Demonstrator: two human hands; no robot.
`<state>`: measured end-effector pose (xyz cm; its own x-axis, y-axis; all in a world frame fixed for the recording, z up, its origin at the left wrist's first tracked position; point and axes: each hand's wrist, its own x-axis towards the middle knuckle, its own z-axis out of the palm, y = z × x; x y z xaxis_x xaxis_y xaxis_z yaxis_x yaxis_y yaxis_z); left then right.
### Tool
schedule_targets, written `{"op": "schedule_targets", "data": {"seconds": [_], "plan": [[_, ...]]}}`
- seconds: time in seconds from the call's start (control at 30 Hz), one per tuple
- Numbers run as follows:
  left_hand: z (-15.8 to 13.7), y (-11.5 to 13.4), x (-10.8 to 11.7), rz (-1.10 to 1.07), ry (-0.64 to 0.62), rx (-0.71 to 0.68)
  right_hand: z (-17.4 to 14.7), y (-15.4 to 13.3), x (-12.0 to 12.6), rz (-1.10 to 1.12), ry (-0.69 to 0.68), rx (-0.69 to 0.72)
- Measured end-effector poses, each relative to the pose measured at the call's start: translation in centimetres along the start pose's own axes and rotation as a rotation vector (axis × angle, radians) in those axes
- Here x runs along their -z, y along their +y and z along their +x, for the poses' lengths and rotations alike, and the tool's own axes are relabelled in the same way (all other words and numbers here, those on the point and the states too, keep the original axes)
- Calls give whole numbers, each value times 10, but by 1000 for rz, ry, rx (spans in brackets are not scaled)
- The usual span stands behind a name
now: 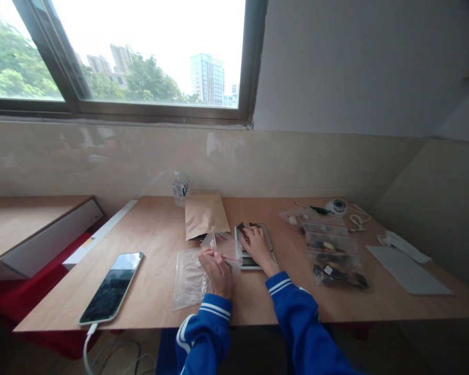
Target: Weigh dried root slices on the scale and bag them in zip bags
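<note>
My left hand (219, 272) is closed on a clear zip bag (227, 244) with a red seal line, held above the desk. A second clear plastic bag (187, 281) lies flat under and left of that hand. My right hand (257, 245) rests over a small flat device that looks like a scale (271, 237), its fingers apart and touching dark brown dried pieces (243, 227) on top. What lies beneath the right fingers and palm is hidden. Behind the zip bag is a brown paper envelope (206, 211).
At the right lie several zip bags of dark dried pieces (336, 260), a screwdriver (318, 210), a roll of tape (338, 206), a white cable (358, 223) and a white sheet (408, 271). A charging phone (112, 288) lies left; a water bottle (179, 188) stands behind.
</note>
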<state>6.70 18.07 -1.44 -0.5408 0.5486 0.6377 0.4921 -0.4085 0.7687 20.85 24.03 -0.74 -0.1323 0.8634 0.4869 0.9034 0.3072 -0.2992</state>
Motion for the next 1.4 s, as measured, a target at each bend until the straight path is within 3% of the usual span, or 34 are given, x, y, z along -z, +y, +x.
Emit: {"op": "schedule_targets", "data": {"seconds": [0.37,0.5,0.6,0.67,0.73,0.8,0.87,0.93,1.03,1.13,1.23,1.4], "plan": [[-2,-4,-1,7,-9,-2,7,9,8,127,35,10],[-1,-2,0,13,-6,-3,12,9,11,307,168,-123],[0,1,0,21,-2,7,18,-7,25,642,242,-321],[-1,2,-1,21,-8,12,21,-25,39,979,157,-460],[-1,2,-2,23,-17,15,23,-45,52,1255,-58,-517],[-2,1,-2,24,-20,18,23,-62,60,1326,-273,-495],[-2,-1,-2,26,-15,13,22,-76,61,1210,-358,-470],[-2,-3,-3,33,-10,2,21,-86,59,1033,-361,-423],[-2,-4,-3,40,7,8,20,-89,55,861,-353,-245],[-2,-3,-4,22,53,28,24,-74,49,700,-144,-89],[-1,-2,-5,8,71,22,31,-46,33,388,72,-85],[-1,-2,-7,13,36,4,35,-15,-1,34,-63,-21]]}}
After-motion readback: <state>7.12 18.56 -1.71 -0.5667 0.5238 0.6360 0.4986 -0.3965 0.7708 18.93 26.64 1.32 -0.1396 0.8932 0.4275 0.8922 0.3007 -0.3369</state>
